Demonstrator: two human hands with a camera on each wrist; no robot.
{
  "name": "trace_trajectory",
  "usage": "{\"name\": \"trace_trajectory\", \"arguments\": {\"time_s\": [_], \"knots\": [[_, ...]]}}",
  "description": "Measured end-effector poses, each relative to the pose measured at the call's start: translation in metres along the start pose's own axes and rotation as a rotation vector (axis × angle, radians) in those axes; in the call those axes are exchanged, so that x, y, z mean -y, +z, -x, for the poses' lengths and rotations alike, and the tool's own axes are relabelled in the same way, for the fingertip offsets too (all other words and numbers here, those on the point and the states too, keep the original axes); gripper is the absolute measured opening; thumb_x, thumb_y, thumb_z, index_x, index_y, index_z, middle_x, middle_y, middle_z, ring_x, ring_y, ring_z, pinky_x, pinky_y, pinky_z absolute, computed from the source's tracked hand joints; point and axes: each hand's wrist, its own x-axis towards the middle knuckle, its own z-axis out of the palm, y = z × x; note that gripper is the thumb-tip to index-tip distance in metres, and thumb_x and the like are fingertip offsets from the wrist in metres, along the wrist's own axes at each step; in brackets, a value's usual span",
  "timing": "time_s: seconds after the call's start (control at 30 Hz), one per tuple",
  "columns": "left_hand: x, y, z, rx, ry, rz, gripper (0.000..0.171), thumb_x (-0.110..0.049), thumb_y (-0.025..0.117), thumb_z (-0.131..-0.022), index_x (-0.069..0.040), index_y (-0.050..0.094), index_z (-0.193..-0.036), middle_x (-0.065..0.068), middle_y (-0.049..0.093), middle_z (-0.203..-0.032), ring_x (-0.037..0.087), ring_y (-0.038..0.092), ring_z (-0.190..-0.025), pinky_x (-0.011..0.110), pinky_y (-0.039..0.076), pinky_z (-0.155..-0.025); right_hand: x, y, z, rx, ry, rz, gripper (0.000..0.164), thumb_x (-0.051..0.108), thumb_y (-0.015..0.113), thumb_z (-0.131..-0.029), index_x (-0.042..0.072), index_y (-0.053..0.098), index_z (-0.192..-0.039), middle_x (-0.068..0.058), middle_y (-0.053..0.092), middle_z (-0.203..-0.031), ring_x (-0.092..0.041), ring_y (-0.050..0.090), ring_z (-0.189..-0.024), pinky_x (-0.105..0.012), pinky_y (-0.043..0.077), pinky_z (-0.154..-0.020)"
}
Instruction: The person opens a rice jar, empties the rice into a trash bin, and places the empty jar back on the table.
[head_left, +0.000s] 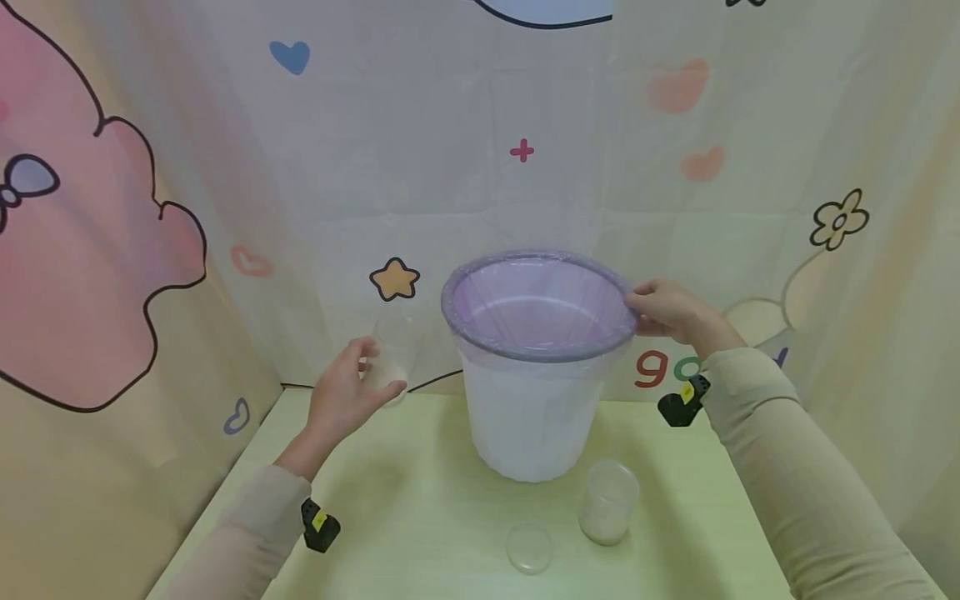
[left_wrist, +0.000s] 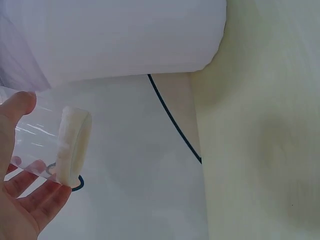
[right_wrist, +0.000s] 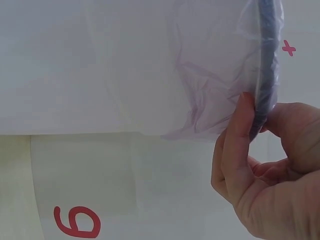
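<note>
My left hand holds a clear plastic cup between thumb and fingers, left of the trash can. A cream-coloured layer fills the end of the cup away from the palm. The white trash can stands upright on the table, with a thin purple bag lining it and folded over its grey rim. At the right side of that rim, my right hand pinches rim and bag between thumb and fingers. The fingers lie on the outside.
A second clear cup with a pale layer at its bottom stands in front of the can, to the right. Beside it lies a round clear lid. Behind the pale green table hangs a printed curtain.
</note>
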Motion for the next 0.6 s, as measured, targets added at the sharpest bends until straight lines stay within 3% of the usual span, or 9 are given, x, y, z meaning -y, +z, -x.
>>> {"name": "trace_trajectory", "arguments": {"time_s": [0.33, 0.6], "knots": [[-0.012, -0.011, -0.015, 0.012, 0.023, -0.063, 0.071, -0.044, 0.073, -0.072, -0.012, 0.042, -0.127, 0.006, 0.054, -0.122, 0.027, 0.058, -0.104, 0.045, 0.049, -0.074, -0.001, -0.002, -0.001, 0.010, -0.006, -0.016, 0.052, 0.019, 0.042, -0.096, -0.016, 0.029, -0.133, -0.006, 0.055, -0.097, -0.003, 0.059, -0.074, -0.023, 0.052, -0.081], [-0.019, -0.021, -0.024, 0.005, 0.062, -0.101, 0.072, -0.044, 0.072, -0.073, -0.010, 0.041, -0.129, 0.008, 0.055, -0.123, 0.028, 0.058, -0.103, 0.046, 0.049, -0.073, -0.001, 0.000, -0.001, -0.014, 0.005, -0.023, 0.053, 0.019, 0.043, -0.095, -0.015, 0.029, -0.133, -0.012, 0.051, -0.105, -0.003, 0.058, -0.073, -0.022, 0.052, -0.079]]}}
